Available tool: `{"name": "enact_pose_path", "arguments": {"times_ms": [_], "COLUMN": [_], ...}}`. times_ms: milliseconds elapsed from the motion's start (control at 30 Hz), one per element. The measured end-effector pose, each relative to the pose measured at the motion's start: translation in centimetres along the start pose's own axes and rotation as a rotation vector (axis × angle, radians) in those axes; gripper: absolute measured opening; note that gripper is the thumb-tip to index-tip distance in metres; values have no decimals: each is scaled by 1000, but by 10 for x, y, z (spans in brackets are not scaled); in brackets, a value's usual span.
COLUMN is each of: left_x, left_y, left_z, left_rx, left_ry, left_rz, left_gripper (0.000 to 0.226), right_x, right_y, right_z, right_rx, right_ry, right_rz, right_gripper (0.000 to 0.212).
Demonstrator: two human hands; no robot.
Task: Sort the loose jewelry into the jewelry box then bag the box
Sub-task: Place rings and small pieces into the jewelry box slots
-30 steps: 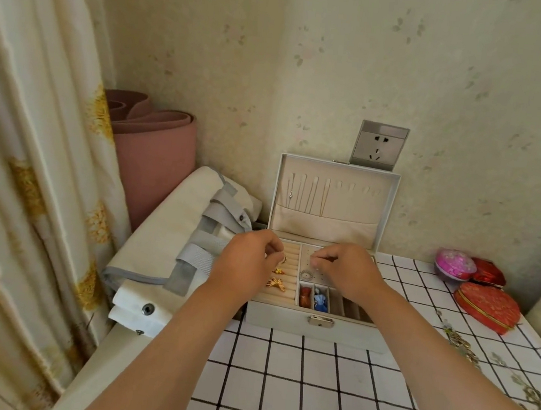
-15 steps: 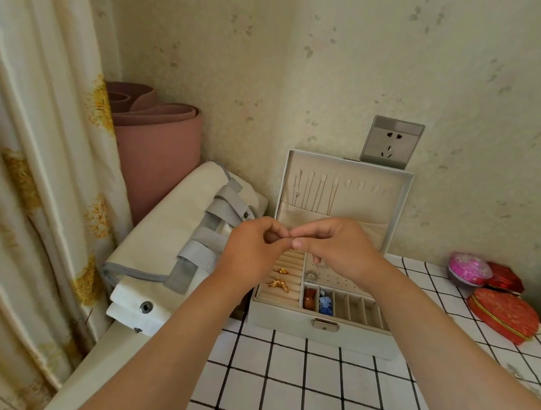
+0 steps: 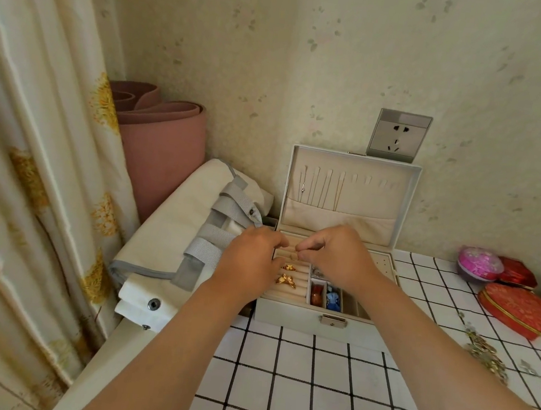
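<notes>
Table [image 3: 309,392]: white tiles, black grid lines, set in a corner of pale flower-print wall [image 3: 344,62]; socket [image 3: 398,136] just above the box lid. Jewelry box [image 3: 297,318] at frame centre, lid upright against the wall. Left hand [image 3: 250,259] and right hand [image 3: 340,259] over the ring rolls, fingers curled, tips nearly meeting; cannot tell if either grips anything. Two gold butterfly pieces [image 3: 286,280] sit in the rolls. Canvas bag [image 3: 173,228] lies left of the box, pink rolled mat [image 3: 158,146] behind it, curtain [image 3: 18,145] at far left. Red heart-shaped box [image 3: 518,311] and loose jewelry [image 3: 484,351] at right.
</notes>
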State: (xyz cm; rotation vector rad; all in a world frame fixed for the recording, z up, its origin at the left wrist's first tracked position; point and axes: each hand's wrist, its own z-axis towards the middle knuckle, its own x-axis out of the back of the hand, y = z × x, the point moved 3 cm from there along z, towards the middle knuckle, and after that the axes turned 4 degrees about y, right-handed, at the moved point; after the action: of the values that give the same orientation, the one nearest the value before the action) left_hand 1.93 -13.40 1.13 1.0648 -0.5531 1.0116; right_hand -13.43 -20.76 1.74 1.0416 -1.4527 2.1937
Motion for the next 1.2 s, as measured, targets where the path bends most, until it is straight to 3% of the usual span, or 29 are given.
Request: {"name": "enact_pose_path", "arguments": {"times_ms": [400, 667, 800, 1000, 1200], "left_x": [-9, -10, -10, -12, -14], "left_y": [-2, -1, 1, 5, 5], "left_z": [-3, -3, -4, -3, -4], "left_rx": [-80, -100, -119, -110, -101], "left_ry": [-107, -101, -129, -181, -166], "left_rz": [76, 78, 118, 175, 175], "left_gripper": [28, 29, 33, 35, 36], "right_x": [-13, -2, 20, 31, 21], "right_y": [-6, -10, -8, 1, 4], "right_z": [-7, -5, -1, 4, 4], "right_rx": [72, 127, 87, -1, 4], "right_ry": [7, -107, -80, -205, -255], "right_rz": [-234, -289, -311, -247, -375], "right_gripper": [9, 17, 20, 11, 7]}}
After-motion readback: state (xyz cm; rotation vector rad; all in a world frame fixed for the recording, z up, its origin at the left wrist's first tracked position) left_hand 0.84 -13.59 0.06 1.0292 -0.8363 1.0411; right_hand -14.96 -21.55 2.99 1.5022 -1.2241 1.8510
